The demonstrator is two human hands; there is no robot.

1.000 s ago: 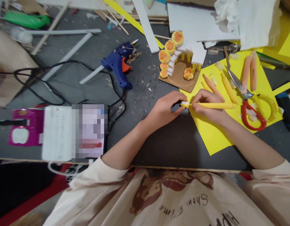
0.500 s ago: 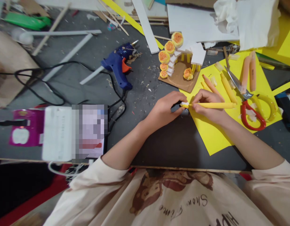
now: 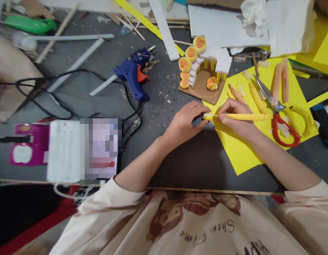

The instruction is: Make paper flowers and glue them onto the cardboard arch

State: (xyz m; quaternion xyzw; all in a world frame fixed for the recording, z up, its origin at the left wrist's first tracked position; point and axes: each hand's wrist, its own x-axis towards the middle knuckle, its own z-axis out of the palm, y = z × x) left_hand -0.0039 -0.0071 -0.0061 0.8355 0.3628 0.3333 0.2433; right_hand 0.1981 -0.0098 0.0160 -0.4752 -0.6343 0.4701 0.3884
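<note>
Between the thumb and fingers of my left hand (image 3: 187, 118) is a small white-and-yellow piece (image 3: 207, 116); its exact kind is too small to make out. My right hand (image 3: 237, 119) grips a yellow marker (image 3: 246, 117), its tip at the piece's right side. Just beyond the hands stands a small model (image 3: 206, 76) on a brown cardboard base, with white steps and round yellow-and-orange pieces. Beneath my right hand lies a yellow sheet (image 3: 239, 156).
Red-handled scissors (image 3: 282, 124), orange markers (image 3: 280, 83) and a roll of tape (image 3: 306, 122) lie on the right. Left of the model rests a blue glue gun (image 3: 133, 72) with a black cord. A phone (image 3: 106, 148) and a white box (image 3: 64, 150) are near the front edge.
The marker's back end has swung slightly, and its tip has shifted a little against the small piece. Both hands keep nearly the same place.
</note>
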